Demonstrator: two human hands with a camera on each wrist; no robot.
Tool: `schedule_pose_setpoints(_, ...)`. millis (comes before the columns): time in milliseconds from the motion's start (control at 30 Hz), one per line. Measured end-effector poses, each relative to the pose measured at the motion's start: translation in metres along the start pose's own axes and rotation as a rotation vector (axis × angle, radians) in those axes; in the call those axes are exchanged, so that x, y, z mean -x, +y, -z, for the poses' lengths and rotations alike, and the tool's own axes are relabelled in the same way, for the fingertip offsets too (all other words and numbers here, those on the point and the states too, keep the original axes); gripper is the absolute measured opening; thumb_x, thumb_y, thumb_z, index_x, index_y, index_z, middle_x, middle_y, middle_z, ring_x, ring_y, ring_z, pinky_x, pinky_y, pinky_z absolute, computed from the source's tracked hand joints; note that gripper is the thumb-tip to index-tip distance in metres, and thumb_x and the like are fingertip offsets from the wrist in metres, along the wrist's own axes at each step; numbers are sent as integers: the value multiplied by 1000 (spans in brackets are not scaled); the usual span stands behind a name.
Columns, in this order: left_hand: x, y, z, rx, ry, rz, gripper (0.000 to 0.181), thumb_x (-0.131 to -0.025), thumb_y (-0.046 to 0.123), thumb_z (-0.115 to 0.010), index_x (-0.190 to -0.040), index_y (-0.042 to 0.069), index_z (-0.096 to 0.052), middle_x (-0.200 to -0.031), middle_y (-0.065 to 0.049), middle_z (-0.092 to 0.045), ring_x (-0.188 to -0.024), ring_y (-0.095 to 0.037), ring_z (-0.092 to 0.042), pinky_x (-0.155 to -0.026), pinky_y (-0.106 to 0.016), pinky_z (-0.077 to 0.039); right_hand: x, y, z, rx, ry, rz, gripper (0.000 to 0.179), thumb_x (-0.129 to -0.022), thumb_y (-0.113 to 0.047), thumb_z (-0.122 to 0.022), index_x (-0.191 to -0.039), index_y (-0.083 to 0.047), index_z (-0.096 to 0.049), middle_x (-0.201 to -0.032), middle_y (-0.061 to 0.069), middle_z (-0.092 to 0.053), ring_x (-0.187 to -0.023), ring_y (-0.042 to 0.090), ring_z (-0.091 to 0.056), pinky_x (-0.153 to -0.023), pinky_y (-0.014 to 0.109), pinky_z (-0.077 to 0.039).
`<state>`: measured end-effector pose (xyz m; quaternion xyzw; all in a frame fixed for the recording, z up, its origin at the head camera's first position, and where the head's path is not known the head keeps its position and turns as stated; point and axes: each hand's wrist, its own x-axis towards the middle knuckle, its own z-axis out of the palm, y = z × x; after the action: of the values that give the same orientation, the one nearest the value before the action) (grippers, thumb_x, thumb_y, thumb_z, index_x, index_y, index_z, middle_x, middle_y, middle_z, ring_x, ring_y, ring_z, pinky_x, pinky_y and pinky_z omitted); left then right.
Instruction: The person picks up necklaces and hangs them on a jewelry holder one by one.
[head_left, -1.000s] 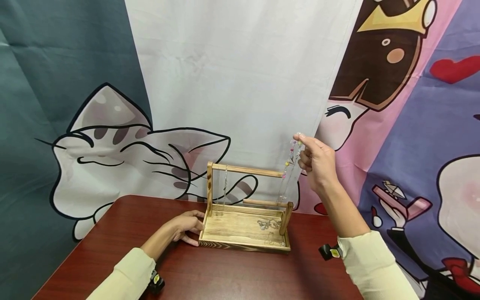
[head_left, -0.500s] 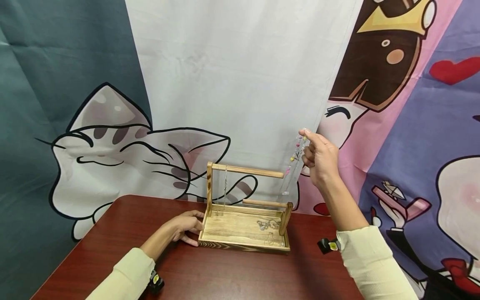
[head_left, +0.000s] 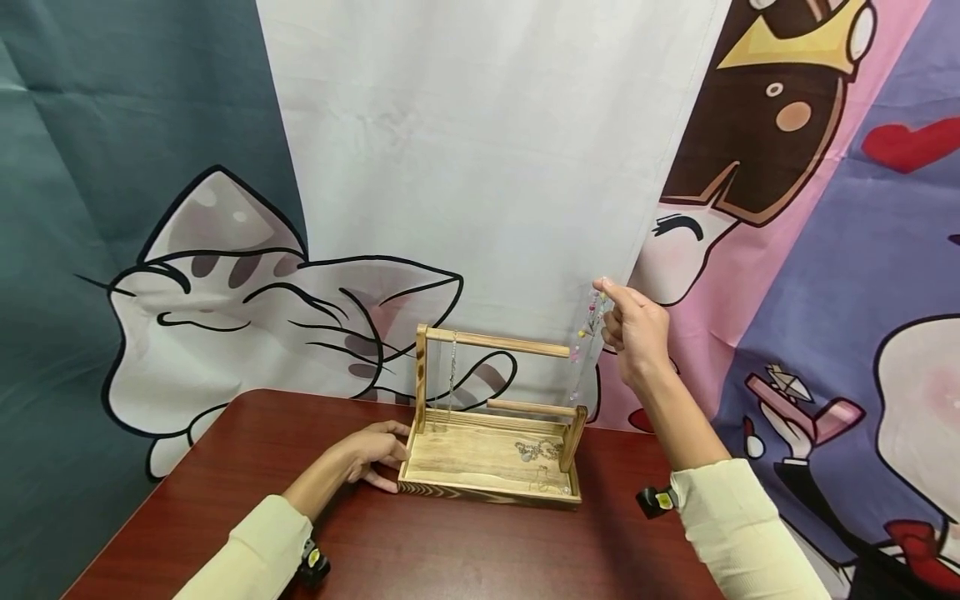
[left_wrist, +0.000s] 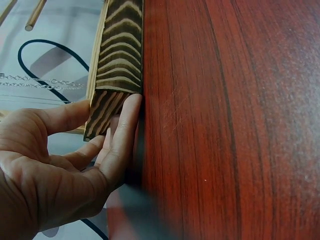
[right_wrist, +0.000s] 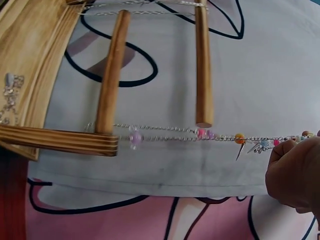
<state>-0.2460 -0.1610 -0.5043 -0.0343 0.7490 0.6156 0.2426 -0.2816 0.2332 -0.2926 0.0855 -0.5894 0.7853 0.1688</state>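
From the thumb and fingertips of my right hand (head_left: 637,329) hangs a long beaded necklace (head_left: 581,334) with a silver chain. In the right wrist view its coloured beads and chain (right_wrist: 172,139) pass close to the free end of the upper bar (right_wrist: 203,107); contact cannot be made out. My left hand (head_left: 372,454) grips the left end of a wooden jewelry stand (head_left: 487,494). The left wrist view has the thumb against one side of the tray corner (left_wrist: 107,107) and fingers on the other. Another necklace (head_left: 452,367) hangs near the upper bar's left end.
A lower bar (head_left: 528,407) extends left from the short right post (head_left: 574,440). Inside the tray lie a silver chain (head_left: 534,451) and a small gold-coloured piece (head_left: 542,482). The stand sits on a red-brown table (head_left: 480,542), with a printed cloth (head_left: 465,167) behind.
My right hand rose slightly to the right, then came down and a little left, lowering the necklace beside the upper bar's free end. My left hand kept its hold.
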Motion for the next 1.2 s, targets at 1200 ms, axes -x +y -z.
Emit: schedule_pose_setpoints(1200, 2, 0, -1, -4, 0, -9, 60, -100, -2, -64, -157, -3, -46, -116, -22, -78, -101, -26, -78, -75, -51, -73, 14, 35, -25, 79, -48, -93, 19, -110, -24, -76, -96, -24, -89, -52, -14, -32, -49, 1, -26, -50, 20, -21)
